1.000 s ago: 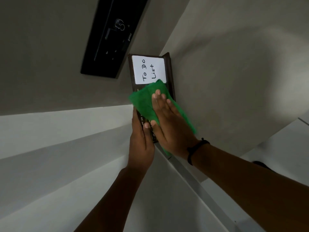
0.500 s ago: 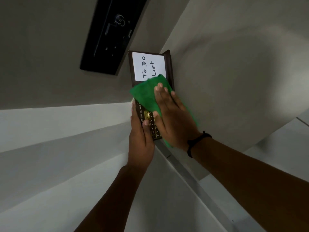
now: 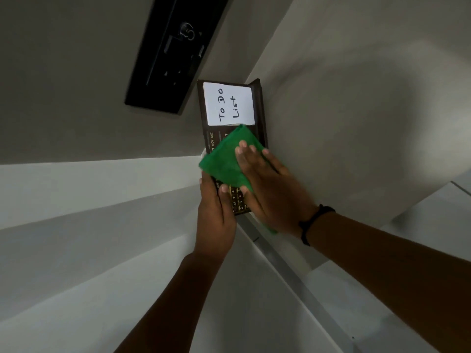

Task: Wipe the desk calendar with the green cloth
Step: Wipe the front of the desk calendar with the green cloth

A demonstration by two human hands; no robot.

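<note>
The desk calendar (image 3: 207, 137) is a dark brown board with gold month and date markings and a white "To Do List" note (image 3: 229, 104) on its far half. My left hand (image 3: 216, 212) grips its near left edge, thumb over the date buttons. The green cloth (image 3: 224, 159) lies folded across the middle of the calendar. My right hand (image 3: 270, 184) presses flat on the cloth, fingers spread and pointing away from me. The calendar's near right part is hidden under the cloth and hand.
A black panel (image 3: 173, 52) hangs on the grey wall, up and to the left of the calendar. A white ledge (image 3: 89, 179) runs at left, and a metal rail (image 3: 288, 273) slopes down to the right below my hands.
My right hand slid the cloth up toward the white note, then back down toward me, uncovering the strip below the note. The left hand kept its hold.
</note>
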